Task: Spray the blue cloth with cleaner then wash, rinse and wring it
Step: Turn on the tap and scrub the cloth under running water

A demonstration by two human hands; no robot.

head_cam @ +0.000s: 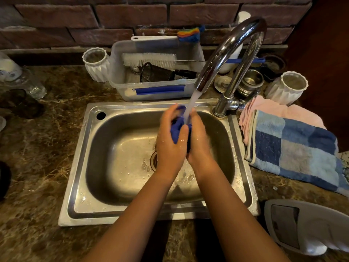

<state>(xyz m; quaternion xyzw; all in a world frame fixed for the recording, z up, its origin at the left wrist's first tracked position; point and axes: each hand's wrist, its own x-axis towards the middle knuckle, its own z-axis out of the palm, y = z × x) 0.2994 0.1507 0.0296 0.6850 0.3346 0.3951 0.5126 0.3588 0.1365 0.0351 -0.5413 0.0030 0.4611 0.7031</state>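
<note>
Both hands, left [171, 140] and right [198, 137], grip the bunched cloth [177, 129] between curled fingers, directly under the running tap [222, 59] above the sink [117, 208]. Step: likely rinsing. Next: shut off water, twist cloth to wring.

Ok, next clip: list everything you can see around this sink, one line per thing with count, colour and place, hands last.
blue cloth: one, blue, bunched between both hands under the running water
faucet: one, chrome, behind the sink at right, water flowing
sink: one, steel, centre of the counter
plastic bin: one, clear with blue strip, behind the sink
bottle brush: one, white bristles, lying across the bin
ribbed vases: two, white, either side of the bin and faucet
checked towel: one, blue, right of the sink
pink cloth: one, pink, under the checked towel
left hand: one, grips the cloth
right hand: one, grips the cloth
</note>
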